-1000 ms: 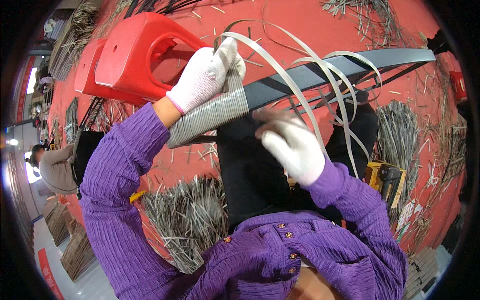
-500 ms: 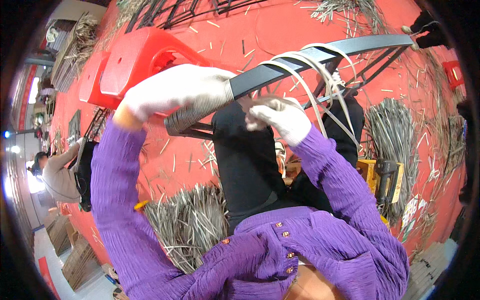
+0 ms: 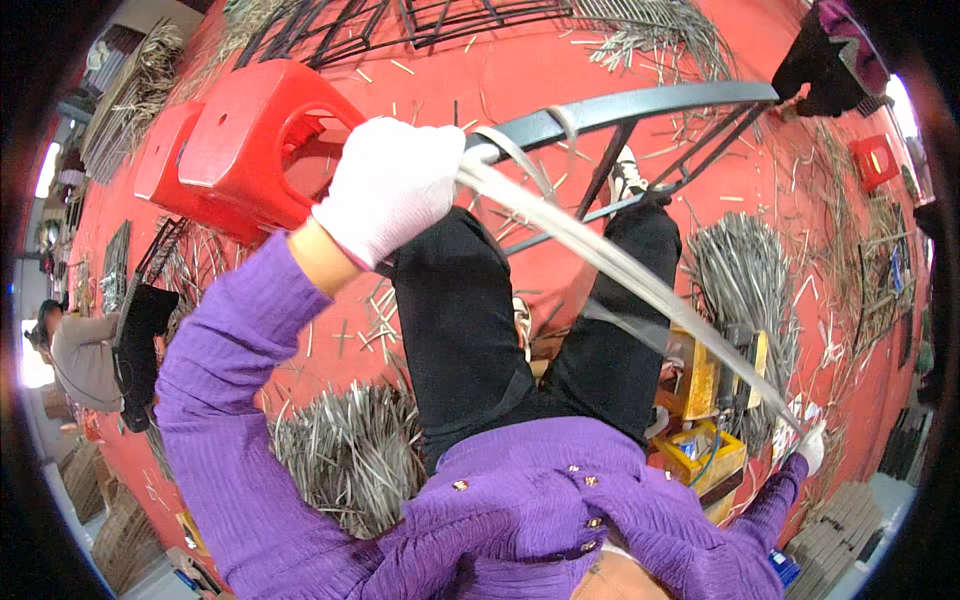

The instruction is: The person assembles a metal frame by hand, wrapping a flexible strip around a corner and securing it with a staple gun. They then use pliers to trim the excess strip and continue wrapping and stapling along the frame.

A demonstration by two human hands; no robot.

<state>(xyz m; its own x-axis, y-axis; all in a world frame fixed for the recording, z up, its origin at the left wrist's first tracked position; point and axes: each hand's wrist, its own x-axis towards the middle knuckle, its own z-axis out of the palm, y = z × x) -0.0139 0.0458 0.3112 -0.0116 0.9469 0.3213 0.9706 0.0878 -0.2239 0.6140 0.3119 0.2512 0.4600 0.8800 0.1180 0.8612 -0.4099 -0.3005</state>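
Note:
A long, slightly curved dark grey frame [image 3: 660, 102] lies across above my black-trousered knees. My left hand [image 3: 400, 185], in a white knitted glove, is closed around its near end and covers the part beneath it. From beside those fingers a pale flat strip [image 3: 620, 262], blurred by motion, runs taut down to the right. At its far end my right hand [image 3: 812, 448], also gloved in white, is closed on the strip, arm stretched out at the lower right. Two loose turns of strip hang around the bar just right of my left hand.
Red plastic stools [image 3: 235, 140] stand beyond my left hand. Bundles of grey strips lie left [image 3: 350, 455] and right [image 3: 745, 275] of my legs. A yellow box [image 3: 705, 450] sits by my right thigh. One person [image 3: 90, 350] works at the left, another [image 3: 830, 60] stands at the upper right.
My right hand has swung from beside the bar far out to the lower right, drawing the strip taut. The loops on the bar have shrunk. My left fist has shifted slightly rightward.

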